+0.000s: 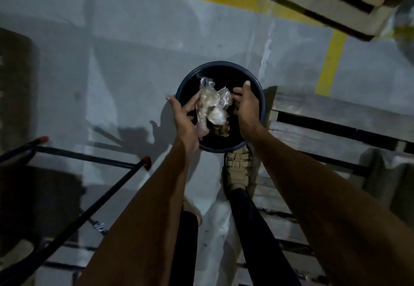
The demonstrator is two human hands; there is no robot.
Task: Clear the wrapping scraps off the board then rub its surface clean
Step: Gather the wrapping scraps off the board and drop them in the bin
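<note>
while both arms reach forward and down, the left hand [183, 115] and the right hand [245, 106] cup a crumpled bundle of wrapping scraps [212, 108] between them, fingers curled in against it from either side; the left hand seems to grip the bundle's near lower edge, the right hand presses its far right side with the thumb lifted clear; how firmly each one clamps is hard to tell in the dim light; the bundle is clear, crinkled film with a darker scrap at its bottom, and its long axis runs roughly away from the person, tilted a little to the left; directly under it sits the round dark bin [261, 97], its open mouth facing up, so the scraps lie straight above the opening and within its rim; both hands are about equally near the bin, the right one overlapping the rim's right side, the left one at its left edge; the coming move, as i judge it, is simply to part the hands and let the bundle fall straight down, no sideways carry needed; beyond the bin lies the grey floor [134, 61] with yellow lines; a wooden pallet [336, 117] stands just right of the bin; a tan shoe [237, 169] rests just beside the bin's near edge; the board itself is not clearly in view, so its rubbing is not yet begun as far as one can tell.
</note>
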